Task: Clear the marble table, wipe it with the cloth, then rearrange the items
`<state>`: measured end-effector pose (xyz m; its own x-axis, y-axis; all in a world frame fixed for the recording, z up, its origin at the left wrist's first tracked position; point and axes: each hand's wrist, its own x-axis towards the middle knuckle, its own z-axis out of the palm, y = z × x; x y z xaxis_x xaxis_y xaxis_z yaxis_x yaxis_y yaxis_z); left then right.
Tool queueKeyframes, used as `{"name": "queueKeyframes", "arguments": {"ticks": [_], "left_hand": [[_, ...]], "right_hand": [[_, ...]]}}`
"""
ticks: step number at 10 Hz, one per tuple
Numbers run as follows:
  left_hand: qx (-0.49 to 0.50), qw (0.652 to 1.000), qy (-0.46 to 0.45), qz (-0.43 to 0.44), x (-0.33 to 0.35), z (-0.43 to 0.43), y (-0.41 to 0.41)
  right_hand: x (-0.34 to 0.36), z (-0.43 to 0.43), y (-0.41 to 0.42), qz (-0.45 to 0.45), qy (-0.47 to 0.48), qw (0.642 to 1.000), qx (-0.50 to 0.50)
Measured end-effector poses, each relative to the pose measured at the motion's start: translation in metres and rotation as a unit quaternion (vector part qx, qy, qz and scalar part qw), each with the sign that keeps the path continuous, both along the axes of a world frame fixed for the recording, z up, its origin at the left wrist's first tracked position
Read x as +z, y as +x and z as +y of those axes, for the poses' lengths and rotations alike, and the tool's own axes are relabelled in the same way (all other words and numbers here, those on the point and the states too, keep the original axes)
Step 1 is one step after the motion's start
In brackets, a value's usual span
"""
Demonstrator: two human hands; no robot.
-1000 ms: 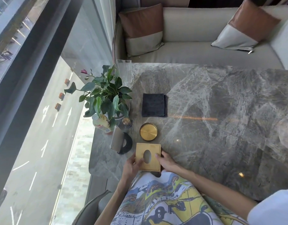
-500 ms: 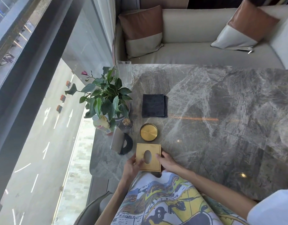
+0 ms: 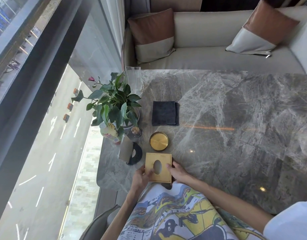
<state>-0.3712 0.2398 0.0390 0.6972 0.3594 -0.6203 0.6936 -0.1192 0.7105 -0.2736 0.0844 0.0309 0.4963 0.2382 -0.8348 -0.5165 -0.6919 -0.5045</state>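
A square gold tissue box (image 3: 164,161) with an oval slot sits at the near edge of the grey marble table (image 3: 236,127). My left hand (image 3: 142,177) grips its left side and my right hand (image 3: 178,171) grips its right side. Just beyond it stands a round gold dish (image 3: 158,141). Farther back lies a folded dark cloth (image 3: 165,113). Along the table's left edge are a potted plant (image 3: 114,104), a yellow bottle (image 3: 109,132), a small toothpick jar (image 3: 136,131), a black-based sign holder (image 3: 130,151) and a clear glass stand (image 3: 134,80).
A beige sofa (image 3: 218,58) with two brown-and-cream cushions (image 3: 152,35) runs along the table's far edge. A large window (image 3: 45,118) lies directly left of the table. A grey chair back (image 3: 99,224) shows at the bottom left.
Both hands stay on the tissue box in the same spot; only the camera view has shifted slightly.
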Motion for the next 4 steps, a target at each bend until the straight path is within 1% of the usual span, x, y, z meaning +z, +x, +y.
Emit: {"name": "queueKeyframes", "arguments": {"ticks": [1, 2, 3, 4], "left_hand": [[0.003, 1.000, -0.006, -0.004, 0.004, -0.003, 0.002], [-0.018, 0.999, 0.020, 0.019, 0.004, -0.008, 0.004], [-0.088, 0.988, 0.122, 0.046, 0.012, -0.025, 0.011], [-0.167, 0.952, 0.254, 0.034, 0.025, -0.050, 0.022]], "right_hand": [[0.008, 0.000, 0.000, -0.010, 0.005, 1.000, 0.013], [0.008, -0.004, 0.000, 0.002, 0.016, 1.000, 0.005], [0.022, -0.013, -0.002, 0.005, 0.047, 0.999, -0.006], [0.026, -0.033, 0.001, -0.033, 0.075, 0.997, 0.010]]}}
